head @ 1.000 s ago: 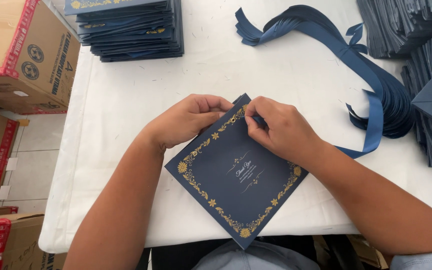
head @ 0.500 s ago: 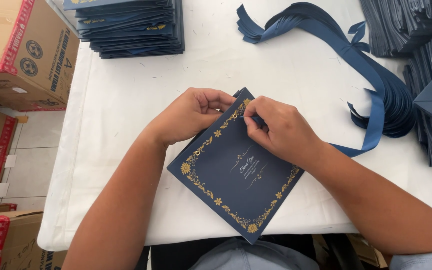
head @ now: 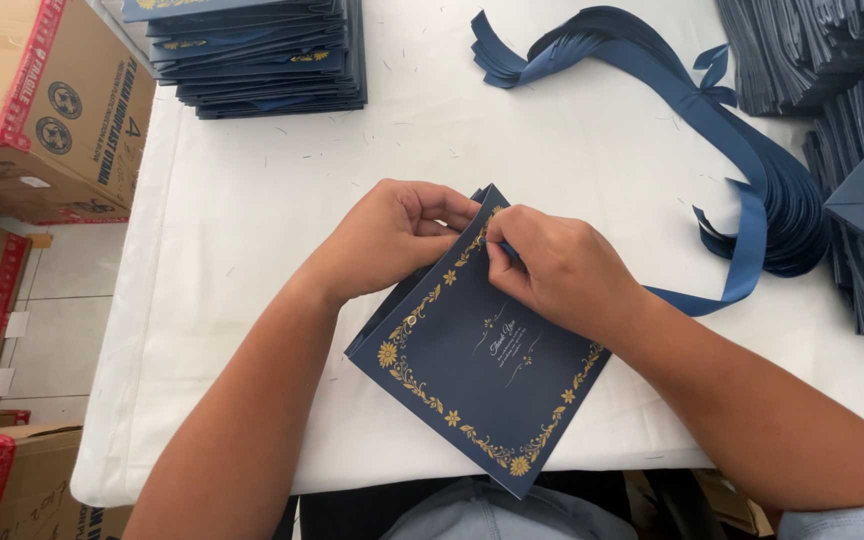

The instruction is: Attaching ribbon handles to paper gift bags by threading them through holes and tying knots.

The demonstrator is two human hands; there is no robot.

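Both grips were closed at the top corner of a navy bag (head: 482, 370). The left hand (head: 392, 235) curled its fingers over that corner from the left, and the right hand (head: 552, 270) pinched thumb and forefinger together at the bag's upper edge, where a blue ribbon (head: 742, 230) met it. Whether the right fingers held the ribbon's end or only the bag's edge could not be told, since the hand covered the spot.

The bag lay flat and turned like a diamond on a table (head: 282, 230) covered in white cloth, close to the near edge in front of the person. Its face carried a gold floral border and a small light script in the middle. The ribbon ran from under the right hand along the cloth to the right, then looped up into a thick bundle of ribbons (head: 602, 40) lying across the far side of the table.

At the far left corner of the table sat a stack of flat bags (head: 262, 55) in the same navy. More navy bags (head: 852, 150) were heaped along the right edge, just beside the ribbon loops. Left of the table, over a pale tiled floor (head: 72, 270), stood cardboard boxes (head: 42, 100) edged with red tape, their contents not visible.
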